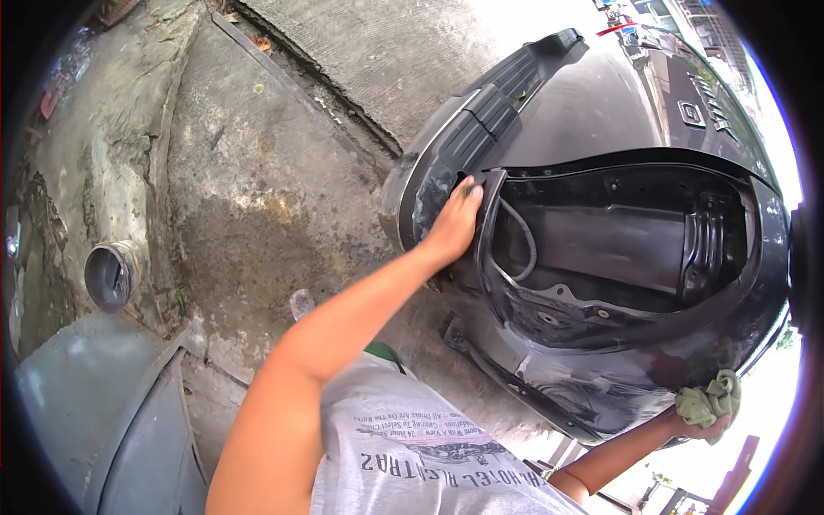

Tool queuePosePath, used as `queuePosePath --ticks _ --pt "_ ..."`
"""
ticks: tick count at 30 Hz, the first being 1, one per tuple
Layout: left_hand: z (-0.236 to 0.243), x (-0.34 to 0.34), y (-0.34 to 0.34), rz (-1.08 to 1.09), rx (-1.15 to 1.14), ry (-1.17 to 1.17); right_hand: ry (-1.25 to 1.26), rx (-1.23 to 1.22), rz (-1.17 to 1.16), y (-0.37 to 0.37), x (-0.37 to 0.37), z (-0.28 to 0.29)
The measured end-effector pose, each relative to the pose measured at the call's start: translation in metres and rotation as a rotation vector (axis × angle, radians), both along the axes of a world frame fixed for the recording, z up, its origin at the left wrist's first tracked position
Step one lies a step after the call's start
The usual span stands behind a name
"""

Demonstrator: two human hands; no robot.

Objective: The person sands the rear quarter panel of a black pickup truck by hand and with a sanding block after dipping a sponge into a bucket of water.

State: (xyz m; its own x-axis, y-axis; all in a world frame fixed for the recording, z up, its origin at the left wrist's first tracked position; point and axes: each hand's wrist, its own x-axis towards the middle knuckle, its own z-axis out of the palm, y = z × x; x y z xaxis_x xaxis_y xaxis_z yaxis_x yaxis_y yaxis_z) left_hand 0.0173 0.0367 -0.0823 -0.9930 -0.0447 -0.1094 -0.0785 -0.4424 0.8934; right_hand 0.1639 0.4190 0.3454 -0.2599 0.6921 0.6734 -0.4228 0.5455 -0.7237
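My left hand (451,225) rests on the dark car's rear corner, fingers fairly straight against the bumper beside the rim of a large recessed opening (601,240). The opening shows bare dark inner panels and a curved cable or tube (525,249). The bumper (481,120) has a ribbed black step pad and stretches away from me. My right hand (711,429) is closed on a crumpled grey-green cloth (704,396), low on the right against the glossy body below the opening; the cloth hides most of its fingers.
The car's tailgate (687,86) rises at upper right. Weathered concrete (257,172) with a narrow crack or channel runs along the left. A short round pipe or container (112,275) sits by the rough left edge, above grey metal sheets (77,395) at lower left.
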Motion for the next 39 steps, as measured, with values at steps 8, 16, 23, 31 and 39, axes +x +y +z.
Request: queuePosePath --ticks 8,16,23,31,39 --pt "0.007 0.097 0.017 0.018 -0.105 0.073 0.043 0.202 0.043 0.002 0.004 -0.011" --pt "-0.003 0.003 0.014 -0.003 -0.079 -0.159 0.07 0.598 -0.015 -0.004 -0.006 -0.018" --pt "0.012 0.14 0.066 0.072 -0.076 -0.122 0.093 0.611 0.107 0.008 -0.002 -0.024" --pt "-0.007 0.102 0.078 0.127 0.047 -0.292 0.014 0.769 0.087 -0.017 -0.007 -0.029" --pt "0.021 0.123 0.087 0.242 0.208 -0.381 0.116 1.013 0.111 -0.014 -0.009 -0.033"
